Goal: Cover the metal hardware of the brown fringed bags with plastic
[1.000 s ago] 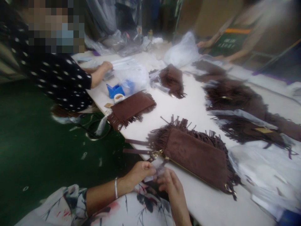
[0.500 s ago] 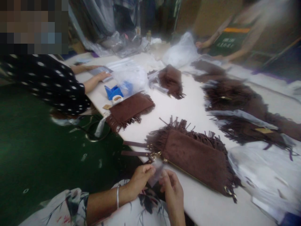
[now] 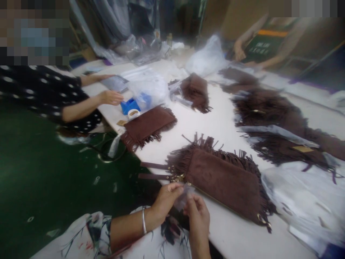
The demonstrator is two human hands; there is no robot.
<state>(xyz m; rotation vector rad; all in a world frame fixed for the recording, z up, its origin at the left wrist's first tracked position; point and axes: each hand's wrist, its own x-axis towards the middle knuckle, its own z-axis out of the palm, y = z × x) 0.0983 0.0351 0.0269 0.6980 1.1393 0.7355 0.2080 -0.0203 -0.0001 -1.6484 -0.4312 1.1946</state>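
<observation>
Left hand and right hand: fingers of both pinching small clear plastic sleeve between them. Brown fringed suede bag flat on bench, just beyond fingers; straps to their left.

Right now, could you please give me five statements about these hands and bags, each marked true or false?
1. The left hand and right hand both hold a small clear plastic piece. True.
2. The silver bracelet is on the right wrist. False: it is on the left wrist.
3. A white tape roll lies beside a blue object. True.
4. The nearest brown bag has no fringe. False: fringe runs along its left end and far side.
5. Two brown straps reach past the edge of the table. True.
</observation>
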